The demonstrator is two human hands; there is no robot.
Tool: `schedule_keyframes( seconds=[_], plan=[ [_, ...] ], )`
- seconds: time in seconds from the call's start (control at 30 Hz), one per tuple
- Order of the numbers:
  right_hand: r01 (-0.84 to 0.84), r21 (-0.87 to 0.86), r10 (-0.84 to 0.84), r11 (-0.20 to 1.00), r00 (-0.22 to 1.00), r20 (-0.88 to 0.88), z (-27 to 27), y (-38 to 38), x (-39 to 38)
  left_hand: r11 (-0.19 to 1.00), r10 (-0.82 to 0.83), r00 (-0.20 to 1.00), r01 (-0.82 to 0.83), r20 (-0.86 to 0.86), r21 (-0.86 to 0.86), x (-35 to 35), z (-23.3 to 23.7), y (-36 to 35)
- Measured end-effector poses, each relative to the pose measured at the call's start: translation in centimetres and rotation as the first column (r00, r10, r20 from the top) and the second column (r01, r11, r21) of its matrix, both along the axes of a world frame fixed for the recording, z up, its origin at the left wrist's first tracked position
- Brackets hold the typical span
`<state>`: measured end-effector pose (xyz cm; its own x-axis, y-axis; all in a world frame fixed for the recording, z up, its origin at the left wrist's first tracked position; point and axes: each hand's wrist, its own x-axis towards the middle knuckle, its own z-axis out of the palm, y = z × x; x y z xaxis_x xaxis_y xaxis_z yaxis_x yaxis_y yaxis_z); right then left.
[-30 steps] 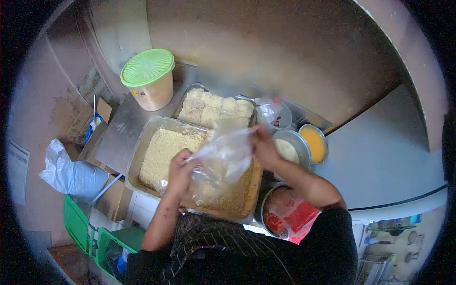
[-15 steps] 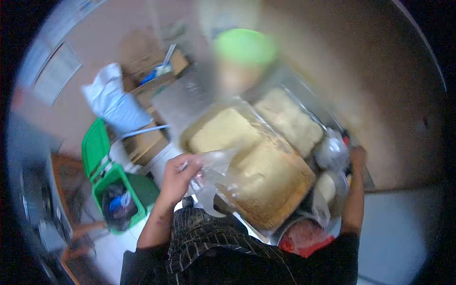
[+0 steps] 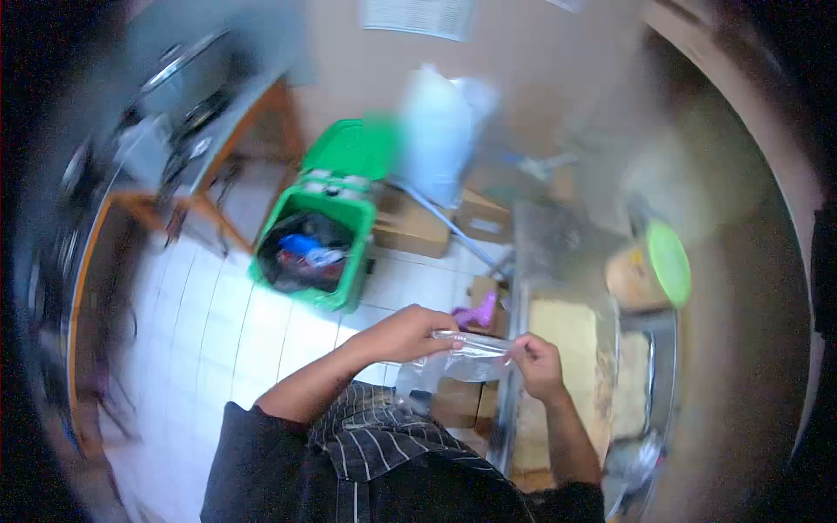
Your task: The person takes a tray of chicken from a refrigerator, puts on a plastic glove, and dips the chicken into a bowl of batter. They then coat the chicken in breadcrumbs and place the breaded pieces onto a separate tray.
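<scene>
Your left hand (image 3: pixel 408 335) is closed in a pinch on one end of the top edge of a clear plastic bag (image 3: pixel 462 364), thumb and fingertips pressed together on the film, the rest of the fingers curled over it. Your right hand (image 3: pixel 537 366) is likewise closed, gripping the other end of that same edge, so the mouth of the bag is drawn into a taut line between the two hands. The bag hangs in the air in front of your striped apron (image 3: pixel 384 444), just off the near edge of the steel tabletop (image 3: pixel 549 235), with its crumpled body sagging below your hands; the blur does not let you tell whether anything is inside it. Just beyond your right hand, on the tabletop, lies a rectangular metal tray of pale breadcrumbs (image 3: pixel 565 336), and beside that a second metal tray (image 3: pixel 635 383) with pale pieces in it. Further along the tabletop stands a round beige tub with a green lid (image 3: pixel 652 268), which appears tilted in this view. On the white tiled floor (image 3: pixel 235 331) beyond your left hand sits a green plastic bin (image 3: pixel 324 253), lid open and rubbish inside, with brown cardboard boxes (image 3: pixel 423 228) next to it and a white plastic sack (image 3: pixel 440 131) above those. A small purple object (image 3: pixel 476 311) shows just behind the bag.
</scene>
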<state>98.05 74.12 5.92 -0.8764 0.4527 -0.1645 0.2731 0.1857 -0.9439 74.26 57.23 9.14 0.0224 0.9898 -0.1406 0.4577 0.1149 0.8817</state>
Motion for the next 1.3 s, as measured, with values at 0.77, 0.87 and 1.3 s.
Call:
schedule_keyframes(
  seconds=[0.77, 0.87, 1.3],
  plan=[
    [-0.355, -0.857, 0.6, 0.373, 0.797, -0.069, -9.5, -51.4, -41.6, -0.115, 0.956, -0.146, -0.985, 0.256, -0.132, -14.0, -7.0, -51.6],
    [-0.394, -0.84, 0.625, 0.372, 0.776, -0.087, -10.6, -53.0, -45.7, -0.187, 0.875, -0.24, -0.969, 0.421, -0.163, -17.2, -8.5, -53.6],
    [-0.754, -0.651, 0.967, 0.084, 0.22, -0.13, -7.2, -62.1, -68.6, -0.392, 0.665, -0.476, -0.878, 0.576, -0.274, -34.8, -9.3, -59.4]
  ],
)
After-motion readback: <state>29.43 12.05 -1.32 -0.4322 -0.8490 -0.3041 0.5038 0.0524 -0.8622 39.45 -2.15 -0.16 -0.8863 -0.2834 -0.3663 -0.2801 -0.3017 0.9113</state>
